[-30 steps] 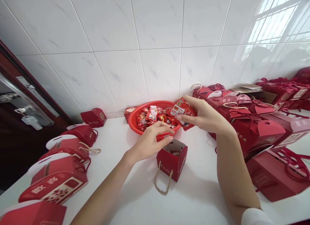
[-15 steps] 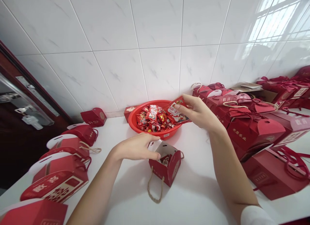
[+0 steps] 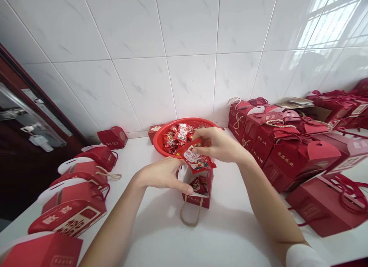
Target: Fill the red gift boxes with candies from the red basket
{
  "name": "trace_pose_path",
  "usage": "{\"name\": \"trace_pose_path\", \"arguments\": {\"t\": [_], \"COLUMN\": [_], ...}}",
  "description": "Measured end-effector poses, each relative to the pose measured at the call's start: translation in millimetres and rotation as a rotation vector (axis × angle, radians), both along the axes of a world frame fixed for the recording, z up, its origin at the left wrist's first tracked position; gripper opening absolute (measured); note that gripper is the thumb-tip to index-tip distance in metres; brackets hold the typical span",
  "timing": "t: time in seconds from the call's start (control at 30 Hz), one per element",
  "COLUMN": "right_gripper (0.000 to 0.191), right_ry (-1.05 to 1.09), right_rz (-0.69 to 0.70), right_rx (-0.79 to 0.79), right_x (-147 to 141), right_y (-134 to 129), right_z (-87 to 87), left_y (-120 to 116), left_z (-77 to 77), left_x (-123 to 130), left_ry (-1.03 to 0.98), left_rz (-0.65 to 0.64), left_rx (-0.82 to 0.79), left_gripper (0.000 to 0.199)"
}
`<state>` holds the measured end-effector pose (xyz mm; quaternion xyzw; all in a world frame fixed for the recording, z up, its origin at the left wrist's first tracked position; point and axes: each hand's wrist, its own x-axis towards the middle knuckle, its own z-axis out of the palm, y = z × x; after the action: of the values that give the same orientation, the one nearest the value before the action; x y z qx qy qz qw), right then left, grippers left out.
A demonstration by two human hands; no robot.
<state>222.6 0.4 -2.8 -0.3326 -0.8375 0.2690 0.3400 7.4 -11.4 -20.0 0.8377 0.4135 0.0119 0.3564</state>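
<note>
Brought the red packet (image 3: pixel 197 159), pinched in the right hand (image 3: pixel 217 144), from the basket (image 3: pixel 157 143) beyond it to over the open box (image 3: pixel 196 201) below, gripped in the left hand (image 3: pixel 161 175), with sweets (image 3: pixel 198 186) already inside but that packet still out.

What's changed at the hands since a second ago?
The right hand carried the red packet left and nearer, from the right rim of the basket to above the open box, without letting go. The left hand shifted left and nearer, onto the box's left side. The basket and stacked boxes stayed put.
</note>
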Motion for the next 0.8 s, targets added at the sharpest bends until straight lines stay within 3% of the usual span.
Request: {"name": "trace_pose_path", "arguments": {"t": [0.2, 0.33, 0.43, 0.6, 0.8], "right_gripper": [0.012, 0.017, 0.02, 0.02, 0.02], "right_ry": [-0.043, 0.093, 0.164, -0.145, -0.415], "right_rz": [0.029, 0.104, 0.18, 0.153, 0.092], "right_rx": [-0.034, -0.075, -0.104, -0.122, -0.119], "right_x": [-12.6, -7.8, -4.3, -3.0, -7.6], "right_y": [-0.4, 0.4, 1.2, 0.7, -4.6], "right_z": [-5.1, -3.6, -2.4, -1.5, -3.6], "left_y": [3.8, 12.8, 19.6, 21.0, 19.9], "left_z": [0.2, -4.1, -8.8, -10.6, -8.8], "left_x": [-3.6, -9.8, -14.2, -16.0, -13.6], "left_ry": [-0.077, -0.071, -0.147, -0.07, -0.079], "left_rz": [-0.067, -0.089, -0.154, -0.086, -0.115], "left_rx": [-0.094, -0.139, -0.197, -0.238, -0.228], "left_gripper": [0.062, 0.079, 0.079, 0.081, 0.083]}}
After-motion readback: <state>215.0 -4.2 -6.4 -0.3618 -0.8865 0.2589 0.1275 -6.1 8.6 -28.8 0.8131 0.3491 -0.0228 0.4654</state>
